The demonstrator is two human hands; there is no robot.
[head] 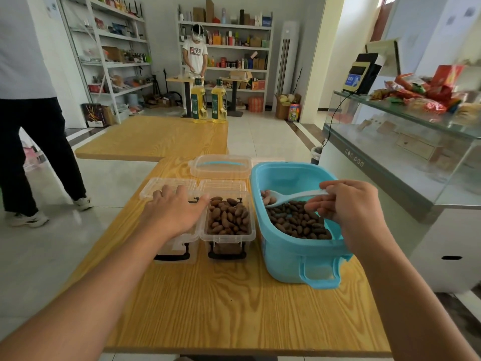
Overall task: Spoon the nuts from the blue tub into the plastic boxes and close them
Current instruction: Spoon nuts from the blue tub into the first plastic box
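1. Right now I'm seeing the right hand [348,207] pinching the handle end of a white plastic spoon [289,197], fingers curled round it, over the blue tub [289,259].
2. Spoon bowl is sitting low at the tub's left inner wall, touching the nuts [299,222]; a couple of paler nuts are showing just beside the bowl. Can't tell how many are actually riding in it.
3. Tub is standing on the right side of the wooden table [229,308], nuts covering its floor, latch handle facing me.
4. Left hand [174,212] is lying flat, fingers straight and spread, palm down on the left plastic box [177,246]. Thumb is reaching toward the rim of the right plastic box [229,238]. It's gripping nothing.
5. Right box is sitting open, just beside the tub's left wall, roughly full of nuts. Its clear lid [221,185] is hanging back behind it.
6. Left box is touching the right one; its lid [166,186] is also flipped back. Contents are hidden under my hand, so I can't tell the fill level.
7. Larger clear lid with a blue handle [221,166] is lying at the table's far edge, behind both boxes.
8. Background: second wooden table [156,136] carrying two oil bottles [208,101], a person standing at the shelves [226,48], another person's legs [33,157] at left, glass counter [400,142] at right.
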